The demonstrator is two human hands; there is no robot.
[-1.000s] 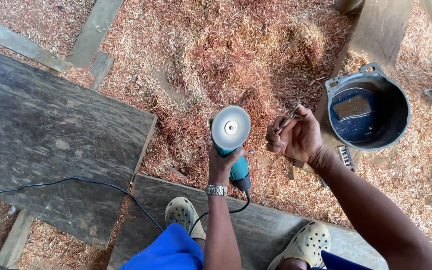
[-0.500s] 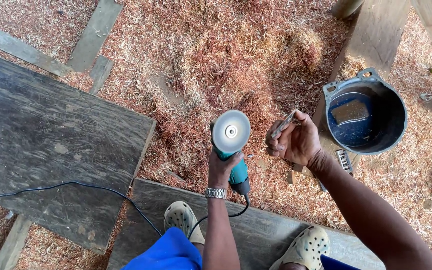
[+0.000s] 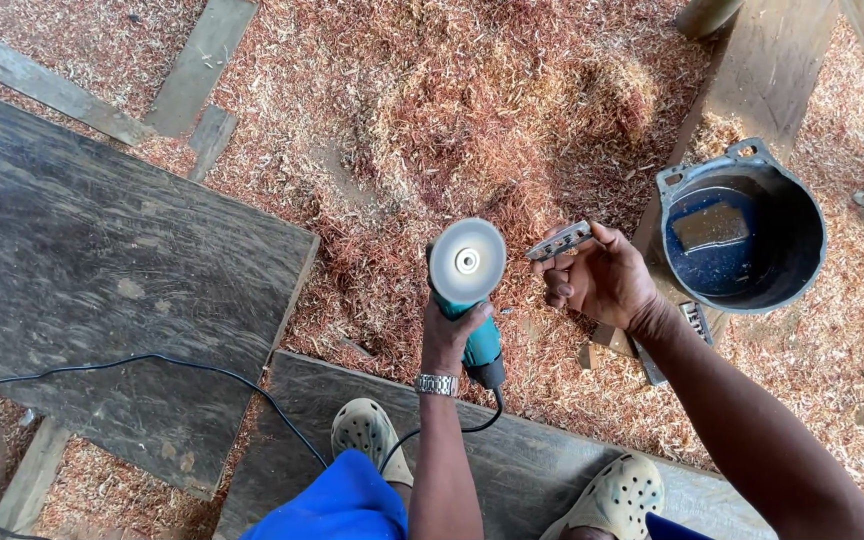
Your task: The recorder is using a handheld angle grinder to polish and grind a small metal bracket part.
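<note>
Your left hand (image 3: 449, 335) is wrapped tight around the teal body of the angle grinder (image 3: 472, 300), disc (image 3: 467, 261) turned up toward the camera, pale grey and round with a small hub in the centre. Black cord (image 3: 202, 368) runs from the grinder's tail down past your wrist and off left across the dark plywood sheet (image 3: 102, 270). Wristwatch (image 3: 436, 384) on the left wrist. Your right hand (image 3: 602, 280) is closed around a small flat metal tool (image 3: 559, 241), fingers curled on it, its tip sticking out toward the disc, just beside it but not touching. Can't tell exactly what kind of tool it is. Dark blue bucket (image 3: 747, 235) sits to your right on the sawdust (image 3: 472, 110), a flat block lying inside it. Both feet in pale perforated clogs (image 3: 367, 435) on a dark board (image 3: 532, 460) at the bottom edge.
</note>
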